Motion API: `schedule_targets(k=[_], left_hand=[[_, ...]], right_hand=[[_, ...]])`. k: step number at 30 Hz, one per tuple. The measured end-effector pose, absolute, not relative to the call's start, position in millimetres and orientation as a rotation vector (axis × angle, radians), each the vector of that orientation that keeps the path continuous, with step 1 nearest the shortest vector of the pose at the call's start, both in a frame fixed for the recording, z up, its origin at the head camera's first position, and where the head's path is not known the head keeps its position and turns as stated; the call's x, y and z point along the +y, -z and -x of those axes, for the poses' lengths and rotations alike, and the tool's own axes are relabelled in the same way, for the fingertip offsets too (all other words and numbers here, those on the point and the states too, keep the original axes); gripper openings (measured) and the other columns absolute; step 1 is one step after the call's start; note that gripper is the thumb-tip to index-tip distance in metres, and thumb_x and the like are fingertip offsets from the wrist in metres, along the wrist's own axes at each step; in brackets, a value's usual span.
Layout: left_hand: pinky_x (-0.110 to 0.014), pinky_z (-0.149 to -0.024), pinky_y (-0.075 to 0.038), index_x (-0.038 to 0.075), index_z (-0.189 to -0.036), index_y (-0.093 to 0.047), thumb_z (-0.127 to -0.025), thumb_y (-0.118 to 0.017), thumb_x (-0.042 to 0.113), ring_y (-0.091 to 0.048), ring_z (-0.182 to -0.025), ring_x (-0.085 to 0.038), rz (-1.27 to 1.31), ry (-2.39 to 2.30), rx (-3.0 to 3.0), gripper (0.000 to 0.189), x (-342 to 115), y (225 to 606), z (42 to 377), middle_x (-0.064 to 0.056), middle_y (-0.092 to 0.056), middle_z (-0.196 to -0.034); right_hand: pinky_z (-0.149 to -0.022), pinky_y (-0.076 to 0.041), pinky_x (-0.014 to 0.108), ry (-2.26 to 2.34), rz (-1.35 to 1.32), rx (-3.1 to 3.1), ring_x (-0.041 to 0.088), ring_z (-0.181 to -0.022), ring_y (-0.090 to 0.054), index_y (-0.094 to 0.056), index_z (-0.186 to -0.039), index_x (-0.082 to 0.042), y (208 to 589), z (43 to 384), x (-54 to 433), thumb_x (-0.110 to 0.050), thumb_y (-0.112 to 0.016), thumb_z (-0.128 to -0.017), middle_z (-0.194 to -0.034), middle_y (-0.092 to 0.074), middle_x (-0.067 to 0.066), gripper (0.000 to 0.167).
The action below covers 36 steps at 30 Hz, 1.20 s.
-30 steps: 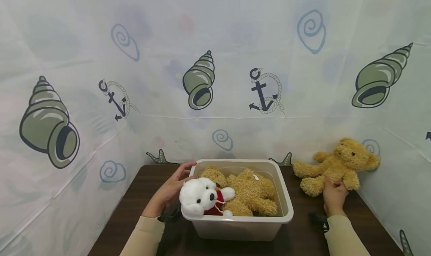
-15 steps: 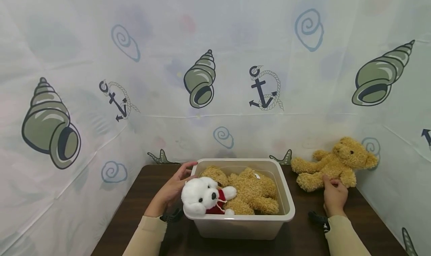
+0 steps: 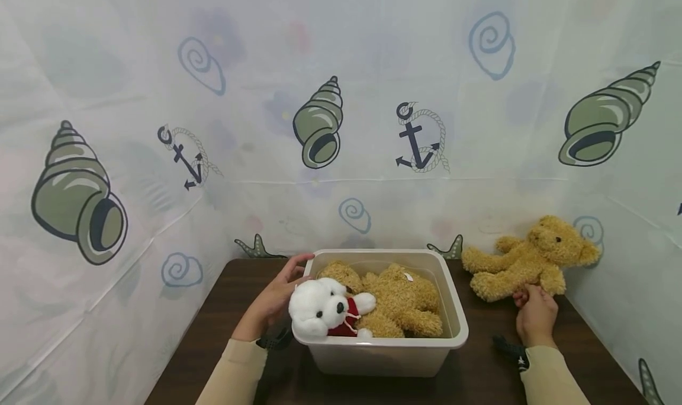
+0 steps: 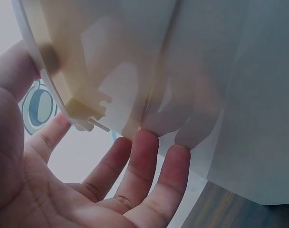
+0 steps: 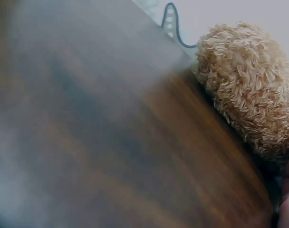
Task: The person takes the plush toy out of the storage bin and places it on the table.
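In the head view, a pale plastic tub (image 3: 383, 357) stands on the dark table with plush toys in it. A white plush dog or bear (image 3: 314, 305) in a red top lies over its front left corner, beside a golden teddy bear (image 3: 407, 304) with a small white tag. My left hand (image 3: 272, 301) holds the tub's left side; in the left wrist view its fingertips (image 4: 143, 147) meet the translucent outer wall below the rim. My right hand (image 3: 537, 317) pinches the lower side of another golden teddy bear (image 3: 524, 269), its fingertips partly hidden by fur.
A pale cloth backdrop (image 3: 373, 67) printed with shells and anchors surrounds the back and both sides of the wooden table (image 3: 229, 298). Near the back right corner, the second bear's head leans close to this cloth. The right wrist view shows the table edge (image 5: 220, 137) beside its furry limb.
My right hand has shifted slightly down and right along the bear's side, its thumb lower against the fur. The bear stays nearly in place. The left hand and tub hold their position.
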<state>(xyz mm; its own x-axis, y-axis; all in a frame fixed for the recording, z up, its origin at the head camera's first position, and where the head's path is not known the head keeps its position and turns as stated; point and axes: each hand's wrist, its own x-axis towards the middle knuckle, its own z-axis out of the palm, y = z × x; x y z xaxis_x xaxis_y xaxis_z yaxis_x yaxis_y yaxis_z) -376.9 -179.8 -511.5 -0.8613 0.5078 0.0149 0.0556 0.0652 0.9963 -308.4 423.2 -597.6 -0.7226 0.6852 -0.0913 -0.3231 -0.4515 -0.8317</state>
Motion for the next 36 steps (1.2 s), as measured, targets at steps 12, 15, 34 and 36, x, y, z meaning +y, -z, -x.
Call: schedule_targets(k=[12,15,34,36], left_hand=[[-0.046,-0.096,-0.059,0.036,-0.164,-0.035,-0.114,-0.059,0.027,-0.056,-0.132,-0.037,-0.531,-1.851,2.022,0.056,-179,507,377,-0.023,-0.038,-0.154],[-0.046,-0.096,-0.060,0.036,-0.164,-0.034,-0.114,-0.060,0.028,-0.056,-0.132,-0.037,-0.531,-1.854,2.013,0.057,-179,507,376,-0.022,-0.037,-0.155],[-0.050,-0.096,-0.061,0.038,-0.163,-0.035,-0.111,-0.064,0.033,-0.055,-0.133,-0.040,-0.501,-1.857,2.019,0.059,-180,511,372,-0.020,-0.037,-0.156],[-0.050,-0.096,-0.061,0.038,-0.163,-0.036,-0.111,-0.064,0.032,-0.055,-0.133,-0.040,-0.502,-1.867,2.012,0.059,-181,509,373,-0.020,-0.037,-0.155]], right_hand=[[-0.074,-0.049,0.030,-2.543,0.145,-1.606,0.012,-0.084,-0.065,-0.061,-0.093,-0.019,558,259,425,-0.022,-0.042,-0.119,-0.085,-0.057,-0.007,0.033],[-0.066,-0.037,0.035,-2.452,-0.114,-1.589,0.013,-0.077,-0.063,-0.060,-0.086,-0.015,522,249,410,-0.016,-0.040,-0.119,-0.082,-0.058,-0.004,0.039],[-0.069,-0.042,0.038,-2.064,-1.052,-1.747,0.027,-0.078,-0.048,-0.045,-0.085,-0.004,327,239,271,0.010,-0.033,-0.112,-0.081,-0.039,0.008,0.033],[-0.072,-0.045,0.034,-2.073,-1.052,-1.769,0.026,-0.079,-0.050,-0.045,-0.084,-0.006,320,244,258,0.008,-0.035,-0.112,-0.081,-0.038,0.008,0.033]])
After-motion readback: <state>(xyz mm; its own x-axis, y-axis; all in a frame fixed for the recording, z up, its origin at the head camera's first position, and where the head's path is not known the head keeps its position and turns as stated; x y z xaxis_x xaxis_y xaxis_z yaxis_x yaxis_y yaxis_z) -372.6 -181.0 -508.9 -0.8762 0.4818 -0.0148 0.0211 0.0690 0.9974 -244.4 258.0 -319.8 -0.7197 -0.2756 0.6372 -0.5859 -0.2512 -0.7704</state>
